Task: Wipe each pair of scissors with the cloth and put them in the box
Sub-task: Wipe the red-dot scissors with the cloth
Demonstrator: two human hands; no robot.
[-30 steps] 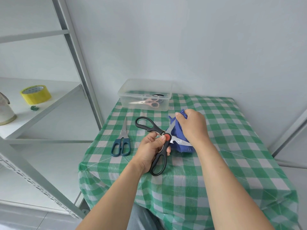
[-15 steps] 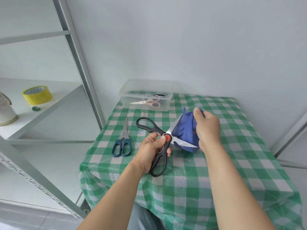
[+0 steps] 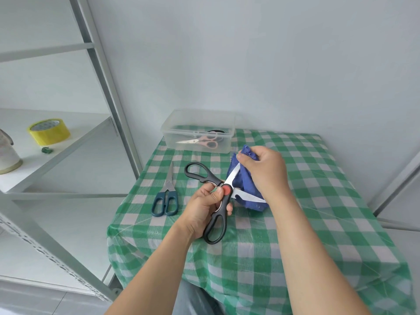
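My left hand (image 3: pixel 202 210) grips black-handled scissors (image 3: pixel 216 223) with a red pivot, blades spread apart, above the table. My right hand (image 3: pixel 264 171) holds a blue cloth (image 3: pixel 246 185) folded over the upper, serrated blade near its tip. The lower blade lies against the cloth's underside. Dark teal-handled scissors (image 3: pixel 167 196) lie closed on the green checked tablecloth (image 3: pixel 318 201) to the left. A clear plastic box (image 3: pixel 197 130) at the table's back holds pink-handled scissors (image 3: pixel 202 140) and a dark-handled pair behind them.
A grey metal shelf rack (image 3: pixel 106 71) stands left of the table, carrying a yellow tape roll (image 3: pixel 48 131), a small green object (image 3: pixel 47 150) and a pale jar (image 3: pixel 6 153). White walls close in behind and to the right.
My right hand with the cloth slid out along the blades to the right, then came back up over the upper blade's tip. My left hand kept the scissors steady.
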